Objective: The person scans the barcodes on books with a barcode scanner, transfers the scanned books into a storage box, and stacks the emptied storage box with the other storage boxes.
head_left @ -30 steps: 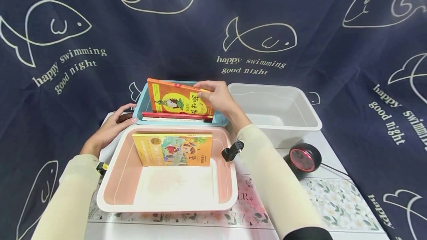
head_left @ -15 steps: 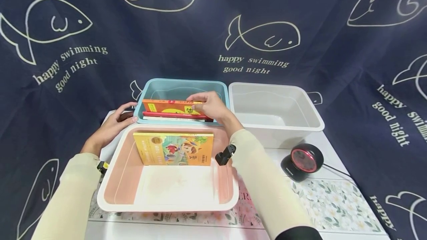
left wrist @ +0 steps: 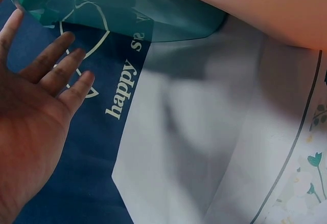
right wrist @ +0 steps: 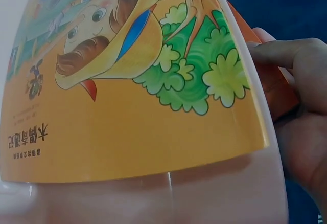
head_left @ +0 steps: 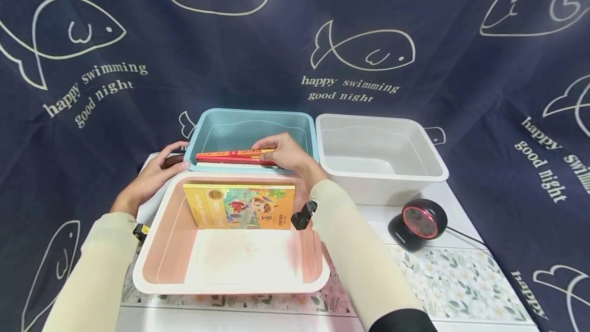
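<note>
My right hand (head_left: 290,157) pinches the top edge of an orange book (head_left: 218,153), which stands low inside the blue bin (head_left: 258,135). A red book (head_left: 216,159) and a white-edged book (head_left: 221,164) stand against it on the near side. In the right wrist view, my fingers are partly hidden behind the pink bin's rim. My left hand (head_left: 154,178) is at the blue bin's left end, fingertips at its rim; the left wrist view shows straight, spread fingers. A yellow picture book (head_left: 241,208) leans on the far wall of the pink bin (head_left: 230,287).
A grey-white bin (head_left: 382,175) stands to the right of the blue one. In front of it is a black round device (head_left: 417,222) with a red ring and a cable. A dark curtain (head_left: 258,65) printed with fish hangs behind the table.
My right hand has lowered the orange book into the blue bin, from standing well above the rim to about level with the red book. My left hand has stayed in place.
</note>
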Action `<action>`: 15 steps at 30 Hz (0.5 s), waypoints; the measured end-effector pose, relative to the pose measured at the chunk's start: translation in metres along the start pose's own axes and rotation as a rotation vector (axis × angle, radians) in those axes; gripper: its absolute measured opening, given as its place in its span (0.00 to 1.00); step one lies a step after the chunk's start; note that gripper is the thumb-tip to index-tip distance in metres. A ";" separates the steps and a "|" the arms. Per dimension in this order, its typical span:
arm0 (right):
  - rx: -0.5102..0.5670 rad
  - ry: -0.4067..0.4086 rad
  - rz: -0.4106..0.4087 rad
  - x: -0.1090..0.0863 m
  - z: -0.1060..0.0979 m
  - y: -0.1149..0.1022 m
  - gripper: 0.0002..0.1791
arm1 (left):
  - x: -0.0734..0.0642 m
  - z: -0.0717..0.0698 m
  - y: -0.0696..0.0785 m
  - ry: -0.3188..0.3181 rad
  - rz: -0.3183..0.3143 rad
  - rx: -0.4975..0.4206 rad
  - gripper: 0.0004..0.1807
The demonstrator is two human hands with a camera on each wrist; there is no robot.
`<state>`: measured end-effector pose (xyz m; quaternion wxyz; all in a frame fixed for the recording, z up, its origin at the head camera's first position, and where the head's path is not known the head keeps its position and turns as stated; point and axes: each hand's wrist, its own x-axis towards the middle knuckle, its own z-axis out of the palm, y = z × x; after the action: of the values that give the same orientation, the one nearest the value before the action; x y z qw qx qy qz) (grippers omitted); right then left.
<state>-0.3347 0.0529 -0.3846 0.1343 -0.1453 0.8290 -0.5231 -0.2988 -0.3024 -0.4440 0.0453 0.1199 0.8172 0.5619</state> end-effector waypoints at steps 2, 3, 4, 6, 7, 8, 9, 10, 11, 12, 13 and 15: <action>-0.018 -0.011 0.004 0.002 0.000 0.000 0.16 | 0.000 0.000 -0.001 0.002 0.002 0.002 0.34; -0.027 -0.015 0.004 0.002 0.000 0.000 0.16 | 0.000 -0.001 -0.001 0.000 0.003 0.004 0.34; -0.036 -0.022 -0.001 0.003 0.000 0.000 0.16 | 0.000 -0.001 -0.001 0.000 0.003 0.005 0.34; -0.056 -0.034 -0.013 0.003 0.000 0.000 0.16 | 0.000 -0.001 -0.002 -0.002 0.005 0.005 0.34; -0.065 -0.041 -0.019 0.004 0.000 -0.001 0.15 | 0.000 -0.001 -0.002 -0.002 0.005 0.005 0.34; -0.073 -0.047 -0.027 0.004 0.000 -0.001 0.15 | 0.000 -0.001 -0.002 -0.003 0.005 0.005 0.34; -0.083 -0.051 -0.033 0.004 0.000 -0.002 0.15 | 0.000 -0.001 -0.001 -0.003 0.006 0.006 0.34; -0.091 -0.056 -0.035 0.004 0.000 -0.002 0.15 | 0.000 -0.001 -0.001 -0.003 0.005 0.005 0.34; -0.099 -0.059 -0.035 0.004 0.000 -0.002 0.14 | 0.000 -0.001 -0.001 -0.004 0.004 0.006 0.34; -0.107 -0.061 -0.037 0.005 -0.001 -0.002 0.14 | 0.000 -0.001 -0.001 -0.004 0.003 0.007 0.34; -0.115 -0.064 -0.040 0.005 -0.001 -0.001 0.13 | 0.000 -0.001 0.000 -0.004 0.002 0.008 0.34; -0.131 -0.068 -0.048 0.005 -0.002 -0.001 0.12 | -0.001 -0.001 0.001 -0.003 0.001 0.009 0.34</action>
<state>-0.3401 0.0525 -0.3831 0.1401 -0.1916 0.8526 -0.4656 -0.2979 -0.3031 -0.4433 0.0456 0.1211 0.8195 0.5582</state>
